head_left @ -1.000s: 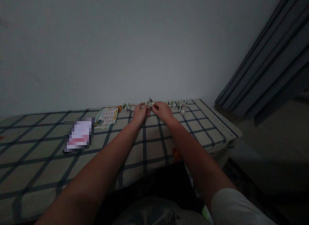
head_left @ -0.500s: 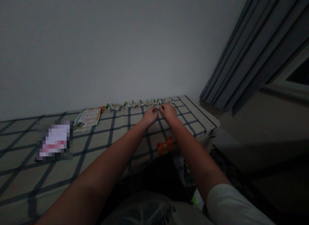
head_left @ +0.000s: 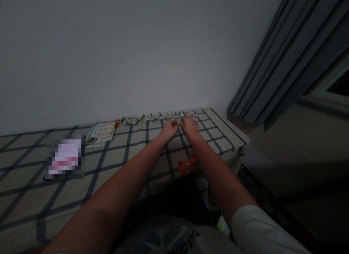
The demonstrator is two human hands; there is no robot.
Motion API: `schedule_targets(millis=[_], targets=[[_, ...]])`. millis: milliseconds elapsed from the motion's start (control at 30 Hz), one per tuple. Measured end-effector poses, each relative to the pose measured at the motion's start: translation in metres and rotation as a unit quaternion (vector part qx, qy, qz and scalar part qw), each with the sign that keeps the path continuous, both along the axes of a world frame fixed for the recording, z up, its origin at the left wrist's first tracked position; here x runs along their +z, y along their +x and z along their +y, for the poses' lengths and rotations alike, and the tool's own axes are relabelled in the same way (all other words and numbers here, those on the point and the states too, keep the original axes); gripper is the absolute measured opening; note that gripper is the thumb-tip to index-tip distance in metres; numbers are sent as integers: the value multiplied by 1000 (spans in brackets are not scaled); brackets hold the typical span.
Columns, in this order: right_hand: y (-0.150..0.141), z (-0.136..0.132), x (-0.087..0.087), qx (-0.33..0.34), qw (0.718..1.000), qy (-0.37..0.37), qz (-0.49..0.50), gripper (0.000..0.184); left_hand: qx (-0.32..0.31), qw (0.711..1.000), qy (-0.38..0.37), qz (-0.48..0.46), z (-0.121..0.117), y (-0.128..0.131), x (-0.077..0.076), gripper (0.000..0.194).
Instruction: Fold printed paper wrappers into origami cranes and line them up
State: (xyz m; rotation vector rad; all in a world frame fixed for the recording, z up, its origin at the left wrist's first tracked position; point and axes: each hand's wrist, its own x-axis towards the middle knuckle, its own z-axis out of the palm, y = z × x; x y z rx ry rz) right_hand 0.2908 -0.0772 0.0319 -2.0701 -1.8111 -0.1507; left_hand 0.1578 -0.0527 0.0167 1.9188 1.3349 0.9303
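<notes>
Small thin piece [head_left: 179,123], too dim to identify, sits between fingertips of left hand [head_left: 170,129] and right hand [head_left: 190,126]. Fingers drawn narrow; can't tell if either grips it. Crumpled white-and-green paper row [head_left: 132,120] behind, along pale wall [head_left: 152,64]. Step looks like close fingertip work; next move calls for fine, steady fingers. Blue-checked beige cloth [head_left: 139,149] underneath.

My left hand [head_left: 169,129] and right hand [head_left: 189,125] are side by side over the tabletop [head_left: 136,137]. Behind them, a row of paper pieces [head_left: 145,118] runs along the wall [head_left: 152,57]. Left of my left hand lie sheets [head_left: 103,133], then, farther left, a pixelated flat object [head_left: 67,157]. An ornament [head_left: 187,166] lies on my side of the hands; well right hangs a curtain [head_left: 278,61].
</notes>
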Motion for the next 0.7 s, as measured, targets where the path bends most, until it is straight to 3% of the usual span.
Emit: schedule_targets(millis=[167, 300, 467, 700], targets=[[-33, -1, 12, 42, 999, 27, -3, 31, 41, 999, 17, -12, -1, -26, 2, 39], [-72, 2, 23, 80, 996, 37, 16, 30, 91, 995, 42, 18, 0, -61, 8, 38], [-129, 2, 31, 134, 989, 29, 58, 30, 125, 987, 88, 54, -5, -119, 17, 38], [-210, 4, 27, 206, 969, 7, 134, 29, 182, 968, 129, 114, -18, -209, 17, 41]])
